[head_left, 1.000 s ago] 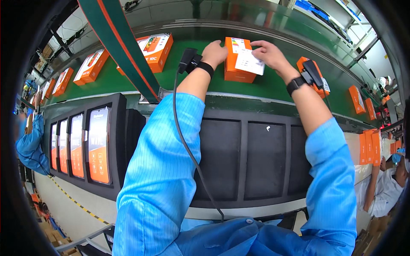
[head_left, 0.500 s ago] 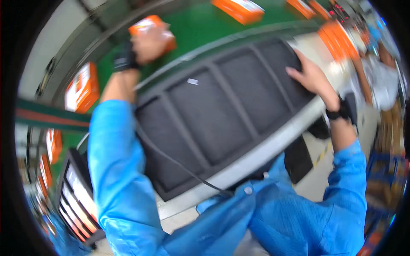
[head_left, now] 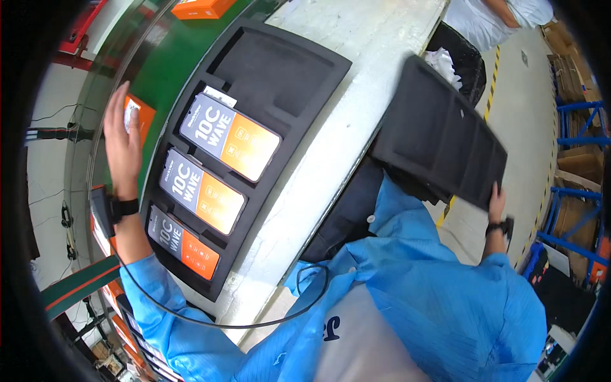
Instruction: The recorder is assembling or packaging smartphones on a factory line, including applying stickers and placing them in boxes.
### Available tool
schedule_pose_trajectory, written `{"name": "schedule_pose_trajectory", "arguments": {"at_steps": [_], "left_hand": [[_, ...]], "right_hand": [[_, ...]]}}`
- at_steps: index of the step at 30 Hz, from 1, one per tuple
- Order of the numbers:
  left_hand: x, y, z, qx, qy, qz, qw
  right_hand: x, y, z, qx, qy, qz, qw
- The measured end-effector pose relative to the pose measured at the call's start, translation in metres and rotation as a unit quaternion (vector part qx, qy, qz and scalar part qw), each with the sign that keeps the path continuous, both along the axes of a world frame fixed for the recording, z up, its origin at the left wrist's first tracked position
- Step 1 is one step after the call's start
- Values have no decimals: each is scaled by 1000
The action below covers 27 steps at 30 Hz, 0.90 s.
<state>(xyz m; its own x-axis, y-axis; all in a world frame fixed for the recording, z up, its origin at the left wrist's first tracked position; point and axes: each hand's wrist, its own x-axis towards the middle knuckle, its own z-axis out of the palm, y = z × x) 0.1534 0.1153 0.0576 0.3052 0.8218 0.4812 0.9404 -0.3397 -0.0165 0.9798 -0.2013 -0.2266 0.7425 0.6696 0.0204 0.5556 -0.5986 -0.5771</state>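
My left hand (head_left: 123, 153) is stretched out over the green conveyor, fingers extended, beside an orange box (head_left: 145, 120) partly hidden behind it. At the right, my right hand (head_left: 496, 205) grips the near corner of a black compartmented tray (head_left: 442, 130), tilted and held off the table's edge. A second black tray (head_left: 273, 67) lies on the white table between my arms. Three smartphones with grey-and-orange screens, a far one (head_left: 230, 137), a middle one (head_left: 202, 192) and a near one (head_left: 183, 244), sit in its compartments. Its far compartment shows bare black bottom.
Another orange box (head_left: 202, 7) lies farther along the green conveyor (head_left: 162, 60). Past the white table (head_left: 337, 121) stands a black bag-lined bin (head_left: 468, 67). Blue racks (head_left: 579, 197) with cardboard line the right side. A cable hangs from my left wrist, and a person's arm shows at top right.
The upper tray has swung off the table to the right in my right hand, and the tray with phones now shows. My left hand has let go of an orange box and opened.
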Motion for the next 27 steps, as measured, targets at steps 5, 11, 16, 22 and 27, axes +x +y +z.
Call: {"name": "schedule_pose_trajectory", "arguments": {"at_steps": [5,11,16,22,27], "left_hand": [[13,1,-10,-19,-56,2,998],[-27,-3,1,-31,-235,-7,971],[-17,-48,35,-45,-365,63,928],[26,-203,-2,-5,-535,252,806],[54,-255,-49,-40,-654,256,710]], "right_hand": [[-16,-100,-77,-45,2,-80,996],[22,-46,-151,-87,64,-16,994],[-3,85,-64,-102,-107,74,986],[-203,295,183,349,-45,325,878],[-429,333,312,404,73,585,699]]}}
